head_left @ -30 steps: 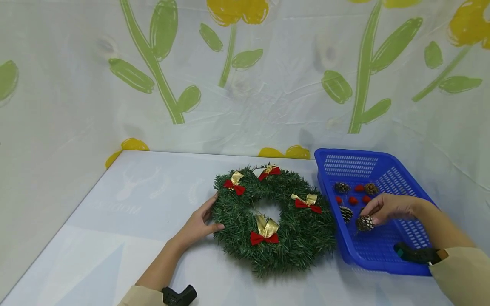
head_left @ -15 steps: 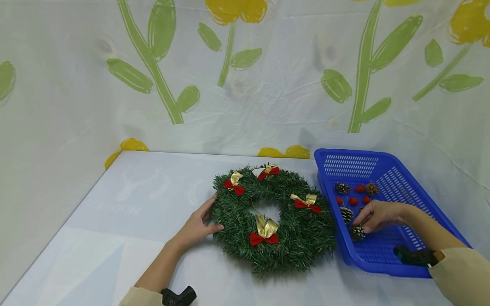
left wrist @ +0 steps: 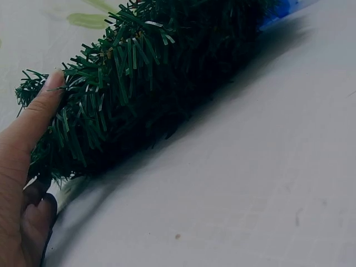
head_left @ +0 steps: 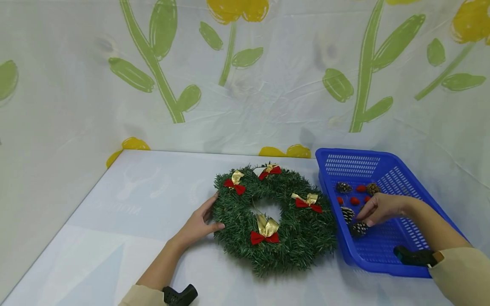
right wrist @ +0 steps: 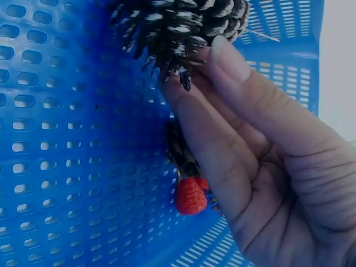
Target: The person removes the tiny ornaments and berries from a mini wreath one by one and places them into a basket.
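Observation:
A green wreath [head_left: 306, 242] with several red-and-gold bows [head_left: 264, 229] lies on the table. My left hand [head_left: 197, 227] rests against its left side, thumb on the front needles and fingers along the outer edge; in the left wrist view the thumb [left wrist: 41, 108] lies on the greenery. Inside the blue basket [head_left: 383, 250], my right hand [head_left: 384, 209] hovers right over a white-tipped pine cone [head_left: 360, 230], thumb and fingers loosely bent and spread apart. In the right wrist view the fingertips are right at the tip of a pine cone [right wrist: 167, 33].
Another white-tipped cone [head_left: 347, 214], a dark cone [head_left: 343, 187], a brown cone [head_left: 372, 188] and several red berries [head_left: 354, 200] lie in the basket. The basket stands close to the wreath's right side. A printed fabric wall [head_left: 268, 119] rises behind the table.
My right hand lowers the pine cone toward the basket's left side, then its fingers lift slightly off it while the cone stays there. My left hand and the wreath stay put.

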### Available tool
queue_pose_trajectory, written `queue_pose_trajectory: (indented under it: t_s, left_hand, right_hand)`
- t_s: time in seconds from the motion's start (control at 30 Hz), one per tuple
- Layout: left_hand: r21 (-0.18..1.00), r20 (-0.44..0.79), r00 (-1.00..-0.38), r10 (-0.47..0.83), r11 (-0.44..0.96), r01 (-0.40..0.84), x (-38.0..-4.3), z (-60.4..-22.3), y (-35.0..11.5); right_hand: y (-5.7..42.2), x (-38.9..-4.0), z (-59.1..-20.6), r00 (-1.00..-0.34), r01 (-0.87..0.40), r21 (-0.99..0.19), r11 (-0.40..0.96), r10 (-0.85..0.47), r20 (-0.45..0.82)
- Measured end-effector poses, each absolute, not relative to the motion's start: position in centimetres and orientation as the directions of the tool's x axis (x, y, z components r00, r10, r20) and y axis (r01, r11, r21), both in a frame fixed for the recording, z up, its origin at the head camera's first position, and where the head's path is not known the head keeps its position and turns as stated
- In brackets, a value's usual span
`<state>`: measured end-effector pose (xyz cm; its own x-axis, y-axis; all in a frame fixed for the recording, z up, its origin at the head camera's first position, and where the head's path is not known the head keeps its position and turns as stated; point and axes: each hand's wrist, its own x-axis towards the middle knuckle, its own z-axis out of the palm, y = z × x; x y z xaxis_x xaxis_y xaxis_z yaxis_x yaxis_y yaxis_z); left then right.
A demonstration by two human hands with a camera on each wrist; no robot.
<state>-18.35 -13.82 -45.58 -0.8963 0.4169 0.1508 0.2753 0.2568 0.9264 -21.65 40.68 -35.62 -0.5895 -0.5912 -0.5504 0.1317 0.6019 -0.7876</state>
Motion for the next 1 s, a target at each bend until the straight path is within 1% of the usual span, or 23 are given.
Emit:
queue_pose_trajectory:
  t_s: [0.1,0.23,0.3,0.4,0.53,0.63,0.73,0.8,0.9,1.0]
  left_hand:
    - [0.940,0.164,-0.889,0.427,0.207,0.272,-18.4,-45.5,-13.9]
    - [0.959,0.214,-0.868,0.448,0.073,0.274,-18.5,-45.2,-14.1]
    - [0.961,0.234,-0.860,0.453,0.028,0.276,-18.5,-45.1,-14.2]
    - [0.962,0.242,-0.858,0.453,0.001,0.272,-18.4,-44.8,-14.1]
    - [0.962,0.225,-0.875,0.429,0.044,0.269,-18.3,-44.0,-13.8]
    - [0.950,0.220,-0.895,0.389,0.123,0.287,-18.1,-43.5,-13.6]
    - [0.930,0.225,-0.904,0.363,0.196,0.310,-17.9,-42.9,-13.3]
    - [0.920,0.223,-0.905,0.361,0.229,0.318,-17.8,-42.4,-13.1]
    - [0.905,0.234,-0.905,0.356,0.261,0.336,-17.4,-41.5,-12.9]
    - [0.887,0.280,-0.903,0.326,0.271,0.373,-16.9,-40.4,-12.8]
  right_hand:
    - [40.9,-21.6,-35.3,-0.609,0.115,-0.799,0.591,-0.593,-0.527]
    - [41.1,-21.5,-34.6,-0.634,0.078,-0.813,0.578,-0.600,-0.488]
    - [41.1,-21.5,-34.1,-0.639,0.069,-0.822,0.565,-0.608,-0.471]
    - [40.8,-21.6,-33.3,-0.633,0.065,-0.861,0.505,-0.646,-0.426]
    - [40.4,-21.7,-32.5,-0.599,0.057,-0.926,0.374,-0.729,-0.331]
    - [39.7,-21.6,-32.1,-0.576,0.044,-0.959,0.279,-0.778,-0.253]
    - [39.0,-21.5,-31.7,-0.572,0.018,-0.976,0.216,-0.798,-0.187]
    - [38.5,-21.3,-31.4,-0.601,-0.029,-0.980,0.197,-0.787,-0.141]
    - [37.6,-20.6,-30.8,-0.674,-0.122,-0.973,0.195,-0.736,-0.063]
    - [36.3,-19.8,-30.1,-0.731,-0.196,-0.960,0.199,-0.682,0.008]
